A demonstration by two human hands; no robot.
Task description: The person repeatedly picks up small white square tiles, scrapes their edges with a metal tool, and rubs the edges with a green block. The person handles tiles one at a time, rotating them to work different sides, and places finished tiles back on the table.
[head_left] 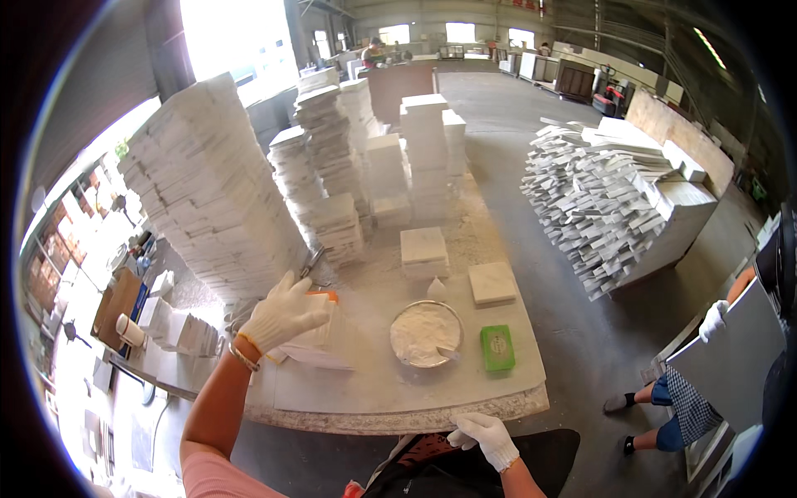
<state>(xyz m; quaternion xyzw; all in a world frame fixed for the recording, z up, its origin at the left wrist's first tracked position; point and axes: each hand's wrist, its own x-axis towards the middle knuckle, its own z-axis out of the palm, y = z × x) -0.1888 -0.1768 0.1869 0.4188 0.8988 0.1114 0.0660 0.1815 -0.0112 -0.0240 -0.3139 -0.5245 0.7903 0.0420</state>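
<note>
My left hand (285, 317), in a white glove, reaches over a low stack of white tiles (320, 347) with its fingers stretched and thumb apart. An orange thing (325, 295) lies partly hidden behind that hand, atop the stack; whether they touch I cannot tell. Below the table's front edge, near my lap, my gloved right hand (488, 440) has its fingers curled in, with nothing seen in them. A round metal bowl (395, 353) of white powder (422, 330) stands on the table, a small scraper (448, 353) at its rim. Right of it lies a green box (497, 347).
A square tile (492, 284) and short tile stack (424, 247) sit behind the bowl. Tall tile stacks (207, 183) crowd the table's left and far side. A loaded pallet of stone strips (598, 199) stands right; a person there holds a grey slab (735, 353).
</note>
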